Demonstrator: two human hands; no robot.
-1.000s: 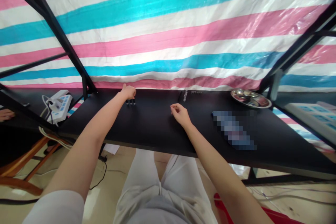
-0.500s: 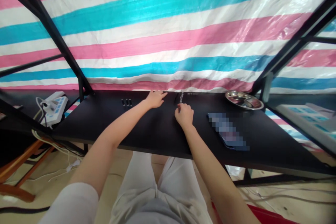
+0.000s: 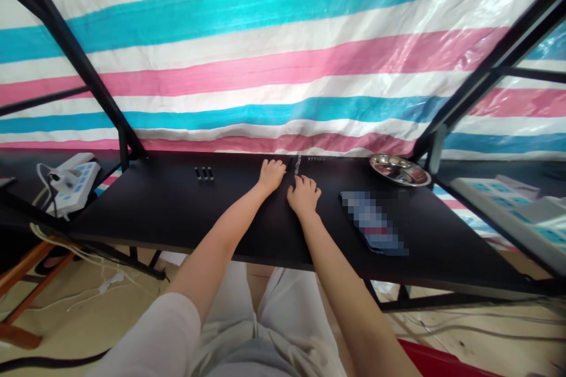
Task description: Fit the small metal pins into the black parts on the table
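My left hand is over the black table, fingers apart and slightly bent, tips close to a thin dark strip. I see nothing held in it; whether it touches the strip I cannot tell. Just to the right, my right hand rests low on the tabletop with its fingers spread. Beyond its fingertips lies a narrow line of small shiny pieces. A row of tiny metallic pieces is near the back edge. Three short black cylinders with pale ends stand or lie to the left; which, I cannot tell.
A divided steel plate sits at the back right of the black table. A blurred-out blue phone-like object lies nearer. Power strips are at the left. Black metal frames flank the table, with a striped plastic sheet behind.
My left hand has moved right, toward the dark strip and my right hand. My right hand's fingers have spread from a more curled pose. The view has shifted slightly.
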